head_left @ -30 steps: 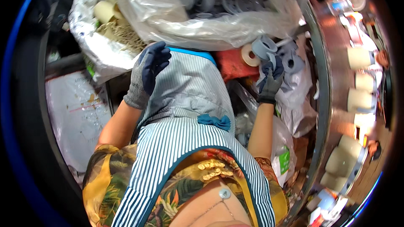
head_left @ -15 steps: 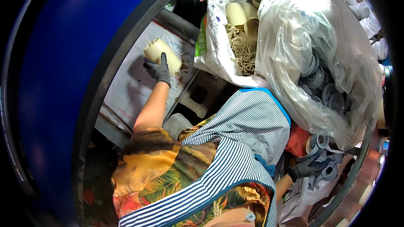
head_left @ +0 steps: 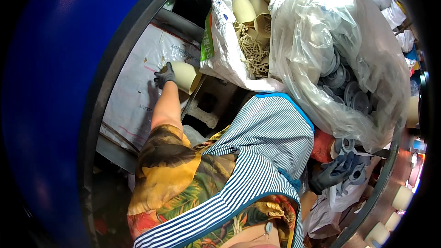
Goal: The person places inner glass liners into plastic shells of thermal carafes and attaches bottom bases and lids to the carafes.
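My left hand (head_left: 165, 77), in a dark grey glove, is closed on a cream plastic cup (head_left: 185, 76). The cup lies tilted over the white-covered bench top (head_left: 126, 105), its rim toward the right. At the lower right my right hand (head_left: 333, 173), also gloved, has its fingers apart. Grey flanged plastic rings (head_left: 357, 174) lie right beside it, and another grey ring (head_left: 344, 145) sits just above it. Whether the fingertips touch these rings is hard to see.
A white woven sack (head_left: 220, 59) holds cream cups (head_left: 243, 10) and curly cream scraps (head_left: 252, 55). To its right, a clear plastic bag (head_left: 298, 55) contains grey discs (head_left: 358, 98). A concrete block (head_left: 202, 115) is by the bench. Cream cups (head_left: 402, 198) line the right edge.
My left hand has brought the cup lower and turned it; the jagged strips at its end no longer show. My right hand has shifted slightly up and its fingers have lifted.
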Tool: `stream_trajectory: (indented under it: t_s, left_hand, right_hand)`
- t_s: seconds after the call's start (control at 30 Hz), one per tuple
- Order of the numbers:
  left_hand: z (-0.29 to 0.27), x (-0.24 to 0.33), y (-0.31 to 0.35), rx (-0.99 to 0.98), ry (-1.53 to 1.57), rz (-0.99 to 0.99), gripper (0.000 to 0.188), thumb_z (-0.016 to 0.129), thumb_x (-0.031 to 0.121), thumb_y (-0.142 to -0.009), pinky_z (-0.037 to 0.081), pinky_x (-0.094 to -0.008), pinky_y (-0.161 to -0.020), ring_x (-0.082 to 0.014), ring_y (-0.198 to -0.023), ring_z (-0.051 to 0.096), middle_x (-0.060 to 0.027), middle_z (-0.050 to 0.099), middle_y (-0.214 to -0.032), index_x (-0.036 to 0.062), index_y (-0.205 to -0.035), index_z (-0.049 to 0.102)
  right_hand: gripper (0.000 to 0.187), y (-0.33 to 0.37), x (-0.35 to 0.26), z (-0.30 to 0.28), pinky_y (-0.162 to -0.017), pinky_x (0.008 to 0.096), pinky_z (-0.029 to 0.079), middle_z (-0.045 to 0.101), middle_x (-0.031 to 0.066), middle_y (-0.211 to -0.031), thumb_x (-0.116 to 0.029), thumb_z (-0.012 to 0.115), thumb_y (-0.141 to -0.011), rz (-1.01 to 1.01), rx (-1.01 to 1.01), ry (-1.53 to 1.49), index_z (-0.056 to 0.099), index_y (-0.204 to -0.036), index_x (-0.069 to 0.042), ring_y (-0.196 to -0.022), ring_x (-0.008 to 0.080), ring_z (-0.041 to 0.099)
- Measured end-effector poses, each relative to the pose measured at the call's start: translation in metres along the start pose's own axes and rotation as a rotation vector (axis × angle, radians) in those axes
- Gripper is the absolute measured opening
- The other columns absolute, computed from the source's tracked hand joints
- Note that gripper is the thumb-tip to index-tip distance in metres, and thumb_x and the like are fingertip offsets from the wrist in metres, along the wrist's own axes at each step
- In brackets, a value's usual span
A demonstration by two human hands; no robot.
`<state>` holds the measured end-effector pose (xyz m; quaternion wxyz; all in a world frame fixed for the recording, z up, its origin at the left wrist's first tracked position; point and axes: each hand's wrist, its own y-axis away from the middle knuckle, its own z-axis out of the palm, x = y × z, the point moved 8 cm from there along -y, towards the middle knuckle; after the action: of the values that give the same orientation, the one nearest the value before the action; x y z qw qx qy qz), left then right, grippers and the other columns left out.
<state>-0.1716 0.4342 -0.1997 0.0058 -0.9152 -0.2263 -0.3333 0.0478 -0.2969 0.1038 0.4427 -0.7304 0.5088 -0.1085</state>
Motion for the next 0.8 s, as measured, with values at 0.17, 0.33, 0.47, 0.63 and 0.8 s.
stream_trajectory:
  t_s: [0.17,0.33,0.47,0.63,0.8]
  left_hand:
    - [-0.014,-0.015,-0.075,-0.448,0.019,0.381,0.062,0.088,0.04,-0.06,0.049,-0.0389,-0.088,-0.027,-0.097,0.063,-0.0106,0.069,-0.102,0.0066,-0.107,0.066]
    - [-0.109,0.115,0.105,-0.275,0.23,1.055,0.044,0.084,0.017,-0.061,0.045,-0.0423,-0.091,-0.0313,-0.111,0.054,-0.0155,0.059,-0.12,0.0024,-0.098,0.063]
    - [-0.255,0.192,0.304,-0.511,0.158,1.688,0.043,0.081,0.013,-0.062,0.035,-0.0463,-0.108,-0.0369,-0.13,0.041,-0.009,0.056,-0.126,0.0064,-0.1,0.062]
    - [-0.282,0.186,0.463,-0.956,0.312,2.153,0.045,0.084,0.024,-0.061,0.037,-0.0514,-0.105,-0.0438,-0.129,0.041,-0.0099,0.058,-0.126,0.0075,-0.095,0.061]
    - [-0.287,0.174,0.491,-0.732,0.688,2.225,0.063,0.07,0.056,-0.074,0.04,-0.054,-0.102,-0.0386,-0.116,0.052,-0.0133,0.057,-0.123,0.0119,-0.118,0.06]
  right_hand:
    - [0.035,0.007,-0.014,0.037,-0.1,0.0382,0.044,0.046,0.0184,-0.139,-0.005,0.056,-0.093,0.11,-0.082,-0.335,0.053,-0.127,0.003,-0.125,0.0303,0.048]
    - [0.034,0.012,-0.029,0.029,-0.1,0.0389,0.042,0.053,0.0198,-0.129,-0.002,0.061,-0.087,0.18,-0.217,-0.278,0.056,-0.12,0.005,-0.119,0.0335,0.052]
    - [0.044,-0.023,-0.102,0.044,-0.106,0.0431,0.036,0.053,0.0206,-0.131,-0.003,0.066,-0.078,0.036,-0.501,-0.576,0.057,-0.121,0.003,-0.123,0.0353,0.05]
    - [0.126,-0.055,-0.176,0.07,-0.112,0.0486,0.028,0.028,0.0247,-0.151,-0.048,0.088,-0.057,-0.312,-0.488,-0.786,0.016,-0.15,-0.001,-0.139,0.0418,0.03]
    - [0.127,-0.016,-0.107,0.09,-0.113,0.0481,0.025,0.033,0.0205,-0.148,-0.046,0.092,-0.05,0.05,-0.781,-1.193,0.025,-0.148,-0.003,-0.138,0.037,0.032]
